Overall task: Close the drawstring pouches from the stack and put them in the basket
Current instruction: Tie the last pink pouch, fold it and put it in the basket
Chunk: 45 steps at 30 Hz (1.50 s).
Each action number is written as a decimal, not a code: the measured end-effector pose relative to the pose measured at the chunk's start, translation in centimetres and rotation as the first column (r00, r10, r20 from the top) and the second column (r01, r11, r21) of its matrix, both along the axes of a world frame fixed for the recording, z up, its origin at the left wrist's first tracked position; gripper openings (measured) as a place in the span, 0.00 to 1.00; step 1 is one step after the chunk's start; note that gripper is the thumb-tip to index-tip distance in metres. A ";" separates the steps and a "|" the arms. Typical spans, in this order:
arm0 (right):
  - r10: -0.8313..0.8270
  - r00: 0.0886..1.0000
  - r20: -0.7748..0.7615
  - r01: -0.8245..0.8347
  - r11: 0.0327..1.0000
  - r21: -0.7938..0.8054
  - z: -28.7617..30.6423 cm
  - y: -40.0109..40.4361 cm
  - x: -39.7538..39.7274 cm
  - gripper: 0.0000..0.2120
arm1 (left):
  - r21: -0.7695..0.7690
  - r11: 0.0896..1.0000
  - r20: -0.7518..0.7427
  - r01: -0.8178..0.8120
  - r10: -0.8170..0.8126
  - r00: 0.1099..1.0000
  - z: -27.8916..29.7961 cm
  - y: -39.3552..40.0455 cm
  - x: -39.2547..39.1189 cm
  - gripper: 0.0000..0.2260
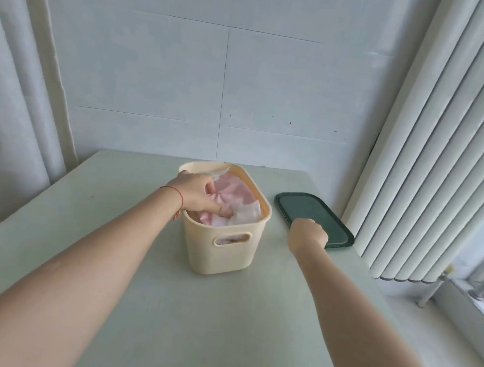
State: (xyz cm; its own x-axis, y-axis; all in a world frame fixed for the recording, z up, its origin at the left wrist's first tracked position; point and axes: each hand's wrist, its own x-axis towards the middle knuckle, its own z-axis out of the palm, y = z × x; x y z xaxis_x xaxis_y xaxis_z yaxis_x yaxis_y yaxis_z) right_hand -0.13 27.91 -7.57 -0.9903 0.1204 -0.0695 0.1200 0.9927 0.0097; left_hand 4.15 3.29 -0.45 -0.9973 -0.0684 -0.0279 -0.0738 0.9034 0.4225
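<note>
A cream plastic basket (226,251) stands in the middle of the table, filled with pink pouches (232,189) and white pouches (246,214). My left hand (200,193) reaches into the basket from the left, its fingers curled round a pink pouch among the others. A red string circles that wrist. My right hand (309,232) hovers at the near edge of a dark green tray (313,209) to the right of the basket, fingers curled under; I see nothing in it. No pouch lies on the tray.
The pale green table (203,315) meets a white wall at the back. White curtains hang at the left, and a ribbed white radiator (436,176) and a window sill stand at the right.
</note>
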 end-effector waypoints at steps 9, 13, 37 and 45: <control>0.145 0.989 -0.039 -0.136 0.973 0.188 0.3 -2.0 -0.8 0.17 | 0.056 0.998 -0.009 0.018 -0.017 1.000 0.0 -0.3 -0.1 0.28; 0.192 0.957 -0.218 -0.138 0.960 0.242 2.7 -3.4 -1.3 0.17 | 0.048 0.998 -0.006 0.050 -0.050 0.999 -0.2 -1.1 -0.5 0.30; -0.053 0.993 0.109 0.119 0.229 -0.966 10.1 -7.4 2.7 0.10 | 0.036 0.996 -0.177 -0.087 0.092 0.980 0.0 -2.3 2.6 0.41; 0.072 0.997 0.031 -0.007 0.470 -0.883 10.2 -6.8 4.5 0.11 | 0.683 0.722 -0.031 -0.109 0.177 0.984 -0.9 -3.8 4.8 0.23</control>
State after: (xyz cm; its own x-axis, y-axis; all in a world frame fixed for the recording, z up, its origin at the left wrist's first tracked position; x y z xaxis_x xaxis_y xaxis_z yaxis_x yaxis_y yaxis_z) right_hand 4.33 21.10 2.62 -0.9827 -0.0761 -0.1691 0.1120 0.4835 -0.8682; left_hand 8.96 -0.49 -1.33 -0.9775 -0.2076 -0.0364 -0.1104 0.3572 0.9275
